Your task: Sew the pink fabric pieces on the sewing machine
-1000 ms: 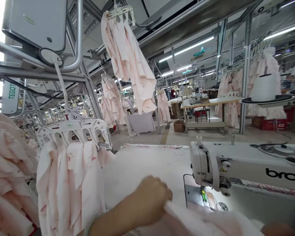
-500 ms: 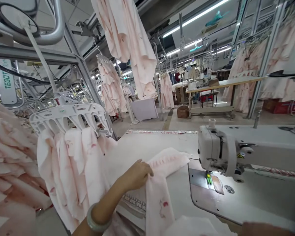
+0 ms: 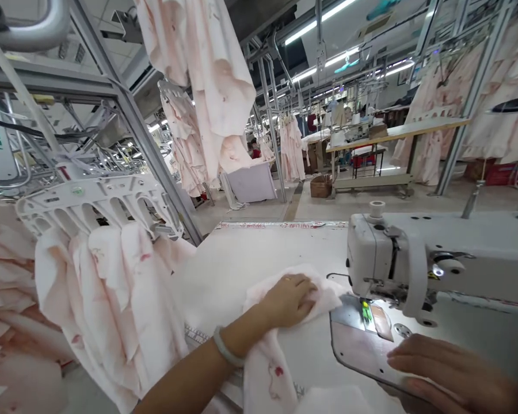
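My left hand (image 3: 287, 300) lies palm down on a pale pink printed cloth panel (image 3: 267, 368), pressing it onto the white sewing table just left of the presser foot (image 3: 366, 310). A pale bangle (image 3: 227, 348) circles that wrist. My right hand (image 3: 449, 371) rests at the lower right with fingers extended on the metal machine bed (image 3: 354, 345), holding nothing. Above both hands stands the white head of the industrial sewing machine (image 3: 384, 259), its needle area lit. The cloth's far edge reaches the bed, close to the foot.
At left, pink garments hang from a white plastic hanger (image 3: 95, 201), beside a pile of pink cloth (image 3: 4, 287). Metal rack posts (image 3: 142, 138) rise behind them. Further garments hang overhead, and a wooden table (image 3: 392, 135) and cardboard box (image 3: 320, 186) stand beyond.
My left hand has gone from pinching a raised fold to pressing flat, with the cloth spread nearer the presser foot. My right hand has moved further into view over the bed. The view has shifted slightly.
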{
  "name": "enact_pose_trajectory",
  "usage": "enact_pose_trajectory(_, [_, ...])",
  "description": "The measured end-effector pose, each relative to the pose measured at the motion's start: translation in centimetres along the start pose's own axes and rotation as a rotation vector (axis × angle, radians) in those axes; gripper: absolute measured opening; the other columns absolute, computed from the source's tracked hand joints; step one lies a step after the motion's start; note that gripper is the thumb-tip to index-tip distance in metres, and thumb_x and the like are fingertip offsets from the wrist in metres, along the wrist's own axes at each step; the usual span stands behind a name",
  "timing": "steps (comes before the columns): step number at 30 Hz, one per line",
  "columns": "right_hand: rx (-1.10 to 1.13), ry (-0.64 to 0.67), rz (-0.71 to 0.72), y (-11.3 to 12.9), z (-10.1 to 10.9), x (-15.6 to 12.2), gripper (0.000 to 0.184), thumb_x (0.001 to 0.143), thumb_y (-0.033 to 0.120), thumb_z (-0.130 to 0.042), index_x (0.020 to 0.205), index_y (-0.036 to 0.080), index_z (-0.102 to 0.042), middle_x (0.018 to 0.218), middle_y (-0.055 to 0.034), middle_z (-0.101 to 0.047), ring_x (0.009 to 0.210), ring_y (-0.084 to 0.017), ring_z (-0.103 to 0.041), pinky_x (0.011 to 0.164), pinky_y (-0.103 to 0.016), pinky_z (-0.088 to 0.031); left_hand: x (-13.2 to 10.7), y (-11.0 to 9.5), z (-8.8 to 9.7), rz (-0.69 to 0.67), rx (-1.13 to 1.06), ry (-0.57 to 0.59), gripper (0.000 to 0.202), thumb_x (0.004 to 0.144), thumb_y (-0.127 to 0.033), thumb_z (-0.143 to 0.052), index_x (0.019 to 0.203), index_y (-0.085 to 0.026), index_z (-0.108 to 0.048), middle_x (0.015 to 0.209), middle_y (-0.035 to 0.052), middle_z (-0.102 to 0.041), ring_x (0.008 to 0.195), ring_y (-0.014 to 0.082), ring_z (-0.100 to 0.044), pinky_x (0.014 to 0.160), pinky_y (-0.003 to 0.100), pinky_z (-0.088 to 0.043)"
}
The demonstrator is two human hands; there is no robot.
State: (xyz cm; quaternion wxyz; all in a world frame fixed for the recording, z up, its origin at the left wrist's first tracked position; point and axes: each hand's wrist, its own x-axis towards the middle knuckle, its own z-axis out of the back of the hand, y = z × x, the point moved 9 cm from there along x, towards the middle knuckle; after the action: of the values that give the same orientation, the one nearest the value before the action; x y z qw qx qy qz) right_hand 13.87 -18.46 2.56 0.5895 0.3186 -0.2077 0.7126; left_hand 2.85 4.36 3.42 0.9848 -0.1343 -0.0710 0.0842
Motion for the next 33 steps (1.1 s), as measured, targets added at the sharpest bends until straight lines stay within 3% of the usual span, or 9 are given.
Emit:
enact_pose_trajectory(3, [0.086,0.081,0.04,-0.3,-0.7,-0.2,0.051,0.102,0.033,-0.067,0.152,0.043,-0.073,0.133,-0.0017,-0.085,0.11,-0.033,-0.085,0.098,-0.035,-0.072,-3.1,-3.3,-0.9,-0.198,-0.055,0.059,0.043,0.102,-0.028,-0.069,0.144,-0.018,-0.069,0.155,0.0179,-0.07,0.148,0.0298,-0.064,0.13,0.049,-0.048])
enact_pose_trajectory(5, [0.119,0.118,0.079,0.4,-1.2,0.3,0.059,0.105,0.037,-0.067,0.163,0.039,-0.063,0.146,-0.0052,-0.079,0.122,-0.032,-0.082,0.105,-0.037,-0.069,-4.4,-5.0,-1.2,-0.284,-0.081,0.086,0.049,0.105,-0.033,-0.067,0.15,-0.016,-0.065,0.157,0.0192,-0.068,0.147,0.0297,-0.065,0.132,0.049,-0.045])
enact_pose_trajectory(8, [0.128,0.188,0.163,2.1,-2.0,0.6,0.061,0.106,0.046,-0.071,0.166,0.039,-0.06,0.152,-0.0043,-0.076,0.13,-0.031,-0.078,0.106,-0.042,-0.068,-4.8,-6.7,-1.3,-0.348,-0.065,0.098,0.049,0.108,-0.037,-0.063,0.151,-0.012,-0.065,0.156,0.0216,-0.068,0.146,0.0304,-0.066,0.132,0.049,-0.045])
enact_pose_trajectory(11, [0.137,0.223,0.181,2.8,-2.2,0.3,0.058,0.105,0.047,-0.074,0.162,0.04,-0.064,0.152,-0.0036,-0.075,0.132,-0.031,-0.077,0.107,-0.043,-0.069,-4.5,-7.5,-0.6,-0.329,0.036,0.064,0.04,0.111,-0.036,-0.059,0.138,-0.01,-0.073,0.161,0.025,-0.064,0.151,0.0341,-0.063,0.131,0.051,-0.047])
enact_pose_trajectory(13, [0.155,0.234,0.166,2.7,-2.1,0.1,0.057,0.105,0.043,-0.074,0.161,0.039,-0.065,0.152,-0.0044,-0.075,0.132,-0.031,-0.077,0.109,-0.044,-0.068,-4.5,-8.1,-0.3,-0.301,0.104,0.057,0.035,0.114,-0.034,-0.055,0.134,-0.012,-0.075,0.167,0.0231,-0.059,0.156,0.035,-0.058,0.131,0.055,-0.047])
enact_pose_trajectory(16, [0.13,0.236,0.181,2.8,-1.9,0.3,0.053,0.105,0.043,-0.073,0.157,0.037,-0.069,0.151,-0.0038,-0.075,0.13,-0.03,-0.078,0.106,-0.044,-0.07,-4.9,-9.1,-0.7,-0.308,0.109,0.114,0.038,0.119,-0.03,-0.047,0.146,-0.016,-0.069,0.167,0.0163,-0.063,0.158,0.0307,-0.057,0.134,0.057,-0.043])
enact_pose_trajectory(21, [0.116,0.167,0.229,3.7,-0.5,1.8,0.046,0.108,0.044,-0.071,0.152,0.03,-0.072,0.144,-0.0039,-0.08,0.125,-0.026,-0.081,0.1,-0.039,-0.072,-4.6,-8.8,-1.7,-0.295,-0.007,0.141,0.042,0.121,-0.03,-0.041,0.15,-0.013,-0.066,0.16,0.0145,-0.069,0.161,0.0276,-0.055,0.136,0.05,-0.04])
enact_pose_trajectory(26, [0.081,0.091,0.229,3.5,1.0,3.5,0.033,0.114,0.047,-0.063,0.134,0.026,-0.079,0.125,-0.004,-0.087,0.111,-0.024,-0.084,0.102,-0.04,-0.065,-2.4,-8.3,-2.6,-0.365,-0.041,0.151,0.042,0.121,-0.028,-0.039,0.149,-0.012,-0.066,0.159,0.0163,-0.069,0.155,0.0261,-0.06,0.136,0.05,-0.038])
enact_pose_trajectory(33, [-0.005,0.172,0.209,2.3,0.8,4.1,0.03,0.116,0.05,-0.059,0.124,0.028,-0.078,0.119,-0.0013,-0.088,0.103,-0.023,-0.082,0.094,-0.04,-0.059,0.2,-7.5,-2.7,-0.444,-0.022,0.13,0.042,0.119,-0.022,-0.041,0.153,-0.011,-0.063,0.16,0.0193,-0.068,0.156,0.0266,-0.059,0.133,0.049,-0.043])
